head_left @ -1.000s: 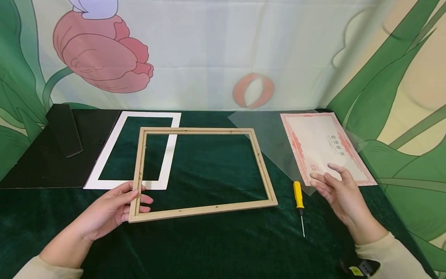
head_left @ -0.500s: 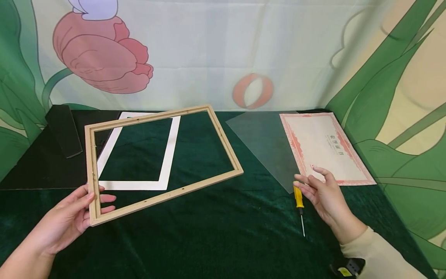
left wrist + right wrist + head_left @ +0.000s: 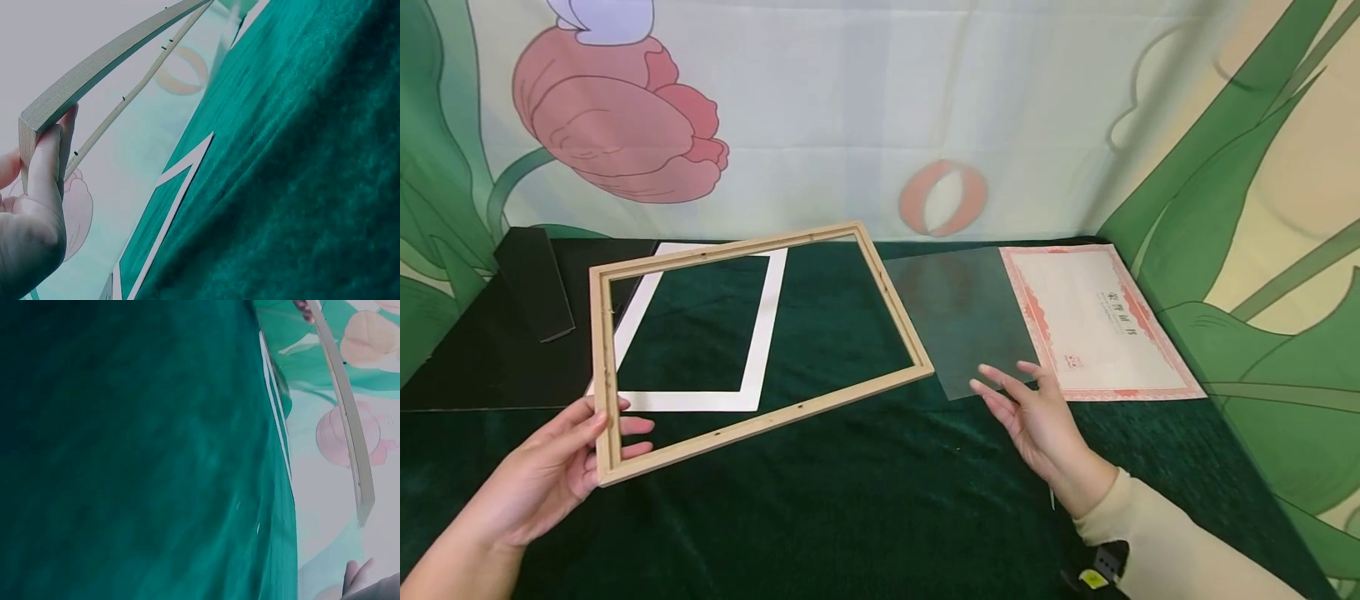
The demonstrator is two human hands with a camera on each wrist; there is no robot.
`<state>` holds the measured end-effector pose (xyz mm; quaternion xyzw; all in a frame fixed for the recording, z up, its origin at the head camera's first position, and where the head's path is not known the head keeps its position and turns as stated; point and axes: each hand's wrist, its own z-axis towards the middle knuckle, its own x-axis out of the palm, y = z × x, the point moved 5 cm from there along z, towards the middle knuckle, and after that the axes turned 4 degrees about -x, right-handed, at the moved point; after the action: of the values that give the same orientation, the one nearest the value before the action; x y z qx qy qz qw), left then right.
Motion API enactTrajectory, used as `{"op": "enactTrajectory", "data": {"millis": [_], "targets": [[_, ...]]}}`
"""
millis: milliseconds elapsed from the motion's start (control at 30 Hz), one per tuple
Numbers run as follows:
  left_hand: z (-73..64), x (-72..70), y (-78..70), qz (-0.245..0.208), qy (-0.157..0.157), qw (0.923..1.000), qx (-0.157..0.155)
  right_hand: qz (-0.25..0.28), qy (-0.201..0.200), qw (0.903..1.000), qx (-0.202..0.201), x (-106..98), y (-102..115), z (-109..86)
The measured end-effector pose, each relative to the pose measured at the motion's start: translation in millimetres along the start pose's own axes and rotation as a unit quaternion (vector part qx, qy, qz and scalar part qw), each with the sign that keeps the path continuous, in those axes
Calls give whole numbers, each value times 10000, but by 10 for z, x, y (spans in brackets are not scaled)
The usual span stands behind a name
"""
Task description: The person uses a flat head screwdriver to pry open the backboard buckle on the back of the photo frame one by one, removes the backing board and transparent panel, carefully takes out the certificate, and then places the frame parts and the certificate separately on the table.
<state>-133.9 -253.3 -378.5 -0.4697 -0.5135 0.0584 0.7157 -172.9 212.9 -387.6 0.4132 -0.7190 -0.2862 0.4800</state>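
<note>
In the head view my left hand (image 3: 553,467) holds a light wooden picture frame (image 3: 760,421) by its left side, fingers behind and thumb in front. The frame is raised and tilted, its right end higher. My right hand (image 3: 1037,425) holds a clear plastic sheet (image 3: 958,333) at its near edge, fingers slightly bent. The sheet's left edge passes behind the wooden frame in this view. To the right lies a certificate (image 3: 1097,325) with a red patterned border. Behind the frame rests a white mat board (image 3: 688,402) with a rectangular opening.
A black backing board (image 3: 475,358) with a stand flap (image 3: 535,283) lies at the left. Beneath my right hand a screwdriver shaft (image 3: 1052,498) shows; its handle is hidden. Dark green velvet covers the table (image 3: 820,508). A printed curtain (image 3: 820,108) rises behind it.
The wooden frame has moved left and tilted, its right end rising. My right hand has moved left, drawing the clear sheet along and off the certificate. The screwdriver's yellow handle is now covered.
</note>
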Motion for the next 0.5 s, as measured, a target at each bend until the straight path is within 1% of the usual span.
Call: {"op": "enactTrajectory", "data": {"millis": [100,200,300,367,500], "targets": [[5,17,-5,53,14,10000,17,287,-40,9995,143,129,-58,25],[12,32,-10,54,38,10000,-3,652,76,9973,325,238,-126,33],[17,43,-10,-4,68,10000,-46,807,259,9948,571,302,-206,53],[18,48,-9,-46,91,9999,-66,703,366,9943,718,323,-257,78],[25,59,0,-23,125,9999,-102,92,678,9922,1043,349,-341,131]]}}
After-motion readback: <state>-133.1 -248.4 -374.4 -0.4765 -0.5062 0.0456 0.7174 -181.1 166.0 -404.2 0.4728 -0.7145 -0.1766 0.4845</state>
